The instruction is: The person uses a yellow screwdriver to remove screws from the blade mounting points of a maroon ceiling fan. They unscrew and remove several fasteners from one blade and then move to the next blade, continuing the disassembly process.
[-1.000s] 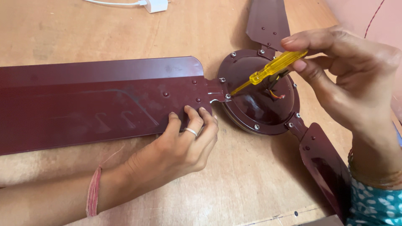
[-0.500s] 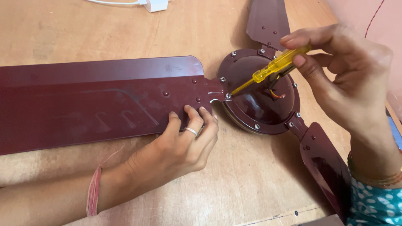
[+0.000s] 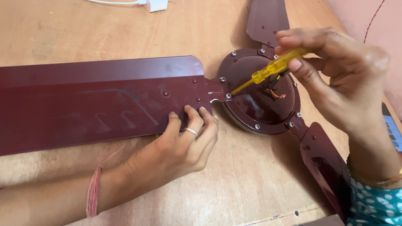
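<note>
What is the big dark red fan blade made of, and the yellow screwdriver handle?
Fan blade: likely thin metal painted glossy maroon; it shines, with pressed ridges and rivets.
Screwdriver handle: seemingly clear yellow plastic; light passes through it.

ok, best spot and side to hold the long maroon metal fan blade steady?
Press the long maroon metal fan blade flat at its narrow root, from the near edge, as the left hand does: it lies flat on the wooden table, and the root sits beside the screw.

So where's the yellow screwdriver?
In the head view, the yellow screwdriver is right of centre, in the right hand, with its tip on a screw at the maroon fan hub's left edge.
</note>
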